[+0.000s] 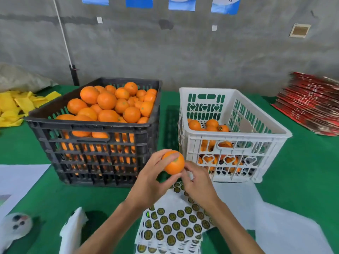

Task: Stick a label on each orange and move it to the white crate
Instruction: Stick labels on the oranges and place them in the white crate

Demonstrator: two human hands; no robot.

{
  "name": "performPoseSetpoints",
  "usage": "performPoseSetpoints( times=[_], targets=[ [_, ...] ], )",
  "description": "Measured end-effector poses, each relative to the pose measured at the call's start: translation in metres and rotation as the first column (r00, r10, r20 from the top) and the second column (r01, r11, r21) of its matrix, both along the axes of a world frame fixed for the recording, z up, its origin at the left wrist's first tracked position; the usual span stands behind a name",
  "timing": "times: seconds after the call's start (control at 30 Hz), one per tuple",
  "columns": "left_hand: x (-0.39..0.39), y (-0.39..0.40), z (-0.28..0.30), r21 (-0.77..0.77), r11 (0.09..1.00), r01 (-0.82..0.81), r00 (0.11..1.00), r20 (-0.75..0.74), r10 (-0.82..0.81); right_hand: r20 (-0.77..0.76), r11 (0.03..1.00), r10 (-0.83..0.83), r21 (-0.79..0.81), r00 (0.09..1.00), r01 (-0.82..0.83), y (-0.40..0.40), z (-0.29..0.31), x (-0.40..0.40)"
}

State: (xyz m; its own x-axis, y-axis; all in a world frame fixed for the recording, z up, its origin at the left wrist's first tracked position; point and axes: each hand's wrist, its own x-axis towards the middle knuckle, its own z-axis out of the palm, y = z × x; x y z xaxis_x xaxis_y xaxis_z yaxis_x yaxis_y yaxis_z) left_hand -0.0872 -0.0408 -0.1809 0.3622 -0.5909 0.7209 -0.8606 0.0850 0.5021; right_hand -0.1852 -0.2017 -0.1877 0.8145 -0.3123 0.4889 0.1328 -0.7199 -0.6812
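My left hand (150, 182) grips one orange (174, 163) in the air, between the two crates and just in front of them. The fingertips of my right hand (197, 182) touch the orange's lower right side; a label between them cannot be made out. Below my hands lies a sheet of round dark labels (174, 226). The black crate (95, 129) on the left is heaped with oranges (110, 103). On the right stands the white crate (238, 136), with several oranges (211, 125) on its bottom.
A green cloth (302, 171) covers the table. Yellow foam nets (16, 105) lie at the far left and a stack of red flat cartons (311, 105) at the far right. White paper (18, 178) and white backing sheets (275, 226) lie near the front edge.
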Motion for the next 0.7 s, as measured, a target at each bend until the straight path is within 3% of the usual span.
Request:
performPoseSetpoints(
  times=[0.07,0.13,0.23,0.4,0.7],
  targets=[
    [-0.008,0.002,-0.032,0.109,0.993,0.040,0.978,-0.206,-0.017,-0.195,0.998,0.012,-0.055,0.981,-0.023,-0.010,-0.028,-0.005],
    [-0.016,0.003,-0.056,0.101,0.992,0.070,0.875,-0.484,-0.013,-0.330,0.990,0.014,-0.130,0.944,-0.060,-0.014,-0.048,-0.008],
    [-0.016,0.005,-0.075,0.082,0.996,0.021,0.718,-0.695,0.042,-0.379,0.979,0.047,-0.166,0.924,-0.118,-0.015,-0.064,-0.008],
    [-0.014,0.004,-0.079,0.051,0.999,-0.005,0.620,-0.783,0.043,-0.406,0.986,0.103,-0.082,0.908,-0.148,-0.019,-0.062,-0.010],
    [-0.014,0.005,-0.089,0.149,0.989,0.014,0.725,-0.683,0.093,-0.367,0.990,0.070,0.138,0.927,-0.020,-0.018,-0.065,-0.005]
  ],
)
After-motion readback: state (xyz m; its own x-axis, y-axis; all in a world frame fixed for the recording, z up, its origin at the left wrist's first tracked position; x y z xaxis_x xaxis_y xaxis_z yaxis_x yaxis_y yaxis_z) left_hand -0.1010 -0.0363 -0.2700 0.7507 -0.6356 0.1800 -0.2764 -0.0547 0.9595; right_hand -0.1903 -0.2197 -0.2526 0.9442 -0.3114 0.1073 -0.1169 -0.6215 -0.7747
